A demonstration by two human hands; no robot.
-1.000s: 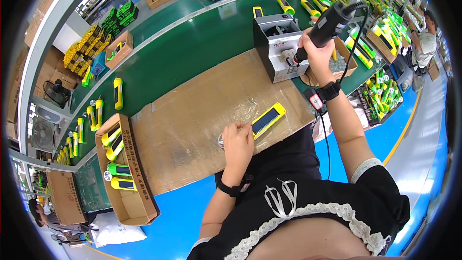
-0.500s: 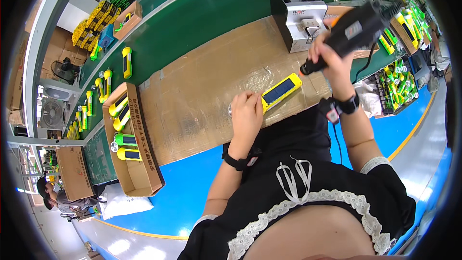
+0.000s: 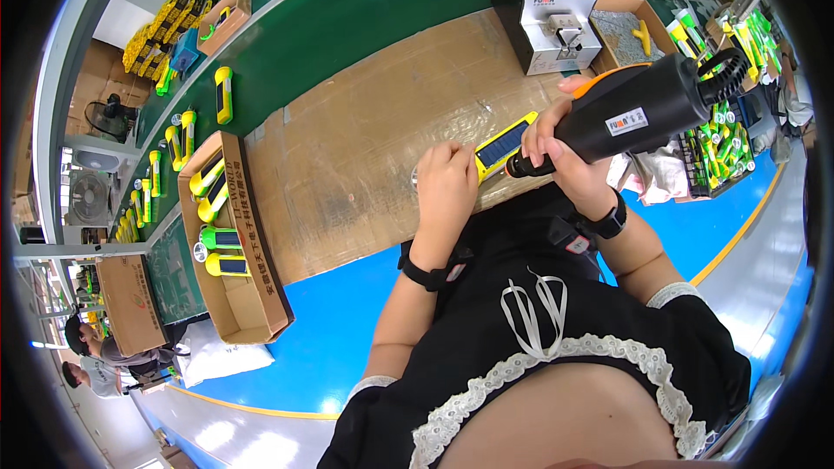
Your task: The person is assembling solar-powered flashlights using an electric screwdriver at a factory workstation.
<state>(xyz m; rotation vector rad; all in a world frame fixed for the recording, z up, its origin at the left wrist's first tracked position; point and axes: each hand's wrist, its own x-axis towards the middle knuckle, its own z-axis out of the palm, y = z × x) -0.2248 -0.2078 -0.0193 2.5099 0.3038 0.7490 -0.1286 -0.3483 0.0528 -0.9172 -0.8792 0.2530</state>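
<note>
A green workbench [image 3: 365,39] stretches beyond both grips, and a taped cardboard sheet [image 3: 347,200] covers the part under the left hand [image 3: 447,182]. Left of that hand, well apart, a long open cardboard box [image 3: 261,247] holds four flashlights [image 3: 221,237], three yellow and one green; whether they are finished cannot be told. Beyond the right hand [image 3: 569,161] stands a black-and-silver tabletop machine [image 3: 547,4], apparently a screw feeder. The right hand is closed firmly around a black corded electric screwdriver [image 3: 643,104], its nose pointing toward the left hand. The left hand curls over the head end of a yellow flashlight with a dark panel [image 3: 504,146], steadying it on the cardboard; the flashlight lies between the two grips, panel up. With the driver's nose just beside its near edge, work on this piece seems under way but not complete; actual contact, and whether any screw is seated, cannot be made out. More flashlights stand or lie on the bench beyond the box, their stage of completion unclear. As for writing, large dark lettering runs along the box wall facing the left hand, a small brand mark sits on the machine's front, and a white label [image 3: 626,122] with printed characters sits on the screwdriver just beyond the right-hand fingers.
</note>
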